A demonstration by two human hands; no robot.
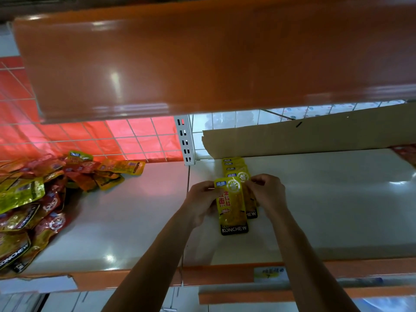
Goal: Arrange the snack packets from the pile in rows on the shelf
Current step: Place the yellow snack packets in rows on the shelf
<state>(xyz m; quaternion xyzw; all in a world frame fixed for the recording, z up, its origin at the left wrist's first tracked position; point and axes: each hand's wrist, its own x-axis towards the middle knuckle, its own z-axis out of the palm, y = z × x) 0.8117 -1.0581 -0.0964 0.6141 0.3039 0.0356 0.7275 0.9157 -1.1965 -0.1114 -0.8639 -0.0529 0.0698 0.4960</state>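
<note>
A yellow snack packet (pixel 231 210) with a black "KONCHEW" band lies lengthwise on the white shelf (pixel 326 210). My left hand (pixel 200 199) grips its left edge and my right hand (pixel 267 194) pinches its upper right corner. Just behind and partly under it runs a row of overlapping yellow packets (pixel 235 167) reaching back toward the cardboard. The pile of red and yellow packets (pixel 40 199) spreads over the left part of the shelf, apart from both hands.
An orange upper shelf (pixel 202 59) hangs low overhead. A cardboard strip (pixel 315 136) stands along the back right. A slotted white upright (pixel 185 140) and wire grid (pixel 112 140) close the back. The shelf's orange front lip (pixel 225 275) runs below my forearms.
</note>
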